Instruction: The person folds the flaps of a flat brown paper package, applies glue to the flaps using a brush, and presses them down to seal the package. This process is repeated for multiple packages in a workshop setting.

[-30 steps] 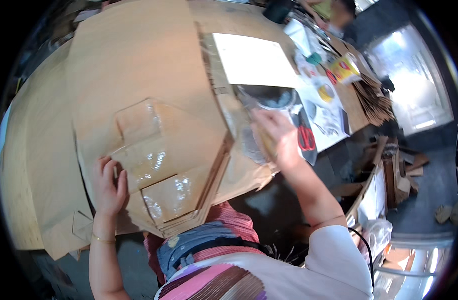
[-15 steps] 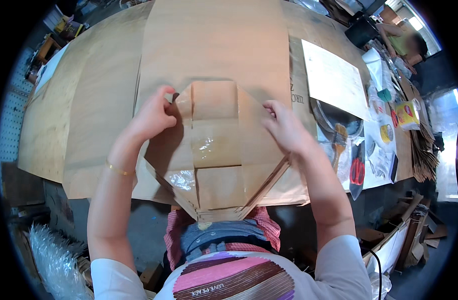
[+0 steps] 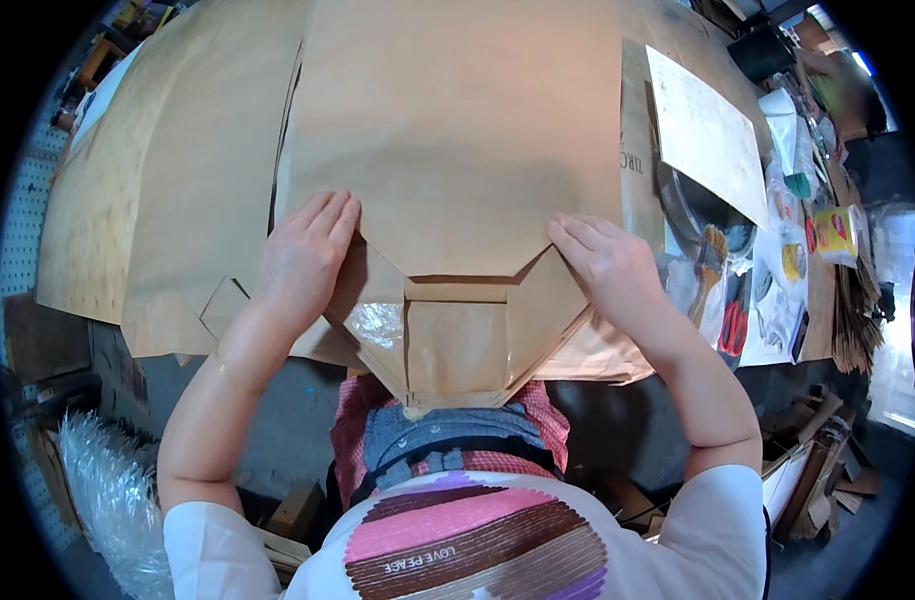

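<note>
A large brown paper bag (image 3: 458, 130) lies before me, its near end spread into an angular shape. The far flap (image 3: 458, 258) is folded toward me over that end, with slanted sides and a straight near edge. A rectangular panel (image 3: 458, 345) still shows nearer my body, beside a shiny wet-looking patch (image 3: 376, 323). At the fold's left end my left hand (image 3: 311, 250) rests with its fingers stretched out on the paper. My right hand (image 3: 603, 255) lies likewise at the right end, fingers extended. Both thumbs are mostly hidden.
More brown paper sheets (image 3: 208, 170) lie under and beside the bag. On the right are a white board (image 3: 706, 130), a brush (image 3: 711, 265), red-handled scissors (image 3: 735, 325) and a yellow tub (image 3: 836, 237). A person (image 3: 848, 95) is at the far right.
The far flap has been folded toward me, covering the shiny middle of the bag's opened end. Both hands have come down, their curled fingers now stretched out on the fold.
</note>
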Demonstrator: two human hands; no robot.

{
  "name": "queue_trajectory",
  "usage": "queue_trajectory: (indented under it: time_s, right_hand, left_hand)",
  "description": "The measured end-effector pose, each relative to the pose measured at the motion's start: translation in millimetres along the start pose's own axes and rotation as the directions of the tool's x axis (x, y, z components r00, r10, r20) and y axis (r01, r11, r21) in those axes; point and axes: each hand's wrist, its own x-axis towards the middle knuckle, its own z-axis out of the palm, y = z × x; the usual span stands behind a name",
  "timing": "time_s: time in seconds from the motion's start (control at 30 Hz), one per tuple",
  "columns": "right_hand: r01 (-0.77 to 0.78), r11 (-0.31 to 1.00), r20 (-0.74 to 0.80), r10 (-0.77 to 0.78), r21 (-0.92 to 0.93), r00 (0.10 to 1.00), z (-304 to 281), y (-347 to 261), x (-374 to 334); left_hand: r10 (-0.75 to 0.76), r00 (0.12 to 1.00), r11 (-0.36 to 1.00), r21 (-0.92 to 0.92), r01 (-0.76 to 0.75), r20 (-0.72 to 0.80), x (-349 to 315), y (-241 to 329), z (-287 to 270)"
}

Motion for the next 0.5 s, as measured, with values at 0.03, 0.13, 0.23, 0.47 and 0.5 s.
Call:
queue_trajectory:
  time_s: [0.03,0.13,0.23,0.47,0.5]
  right_hand:
    - [0.010,1.000,0.046,-0.011,0.024,0.999,-8,-9,-3]
    - [-0.014,1.000,0.102,0.012,0.014,0.995,-10,-31,-8]
    - [-0.052,0.993,0.109,0.040,0.106,0.993,-8,-29,-11]
    - [-0.257,0.947,-0.066,0.273,0.192,0.960,21,-37,-71]
    - [-0.256,0.955,-0.117,0.274,0.150,0.954,28,-52,-66]
  left_hand:
    - [-0.048,0.998,0.999,0.025,0.047,0.051,-4,13,-12]
    - [-0.009,0.985,1.000,0.029,0.004,0.171,-10,29,-29]
    - [0.068,0.966,0.985,-0.173,-0.024,0.251,-7,24,-28]
    - [0.124,0.946,0.681,-0.719,0.139,0.301,-5,15,-23]
    - [0.149,0.937,0.711,-0.693,0.121,0.317,-7,15,-24]
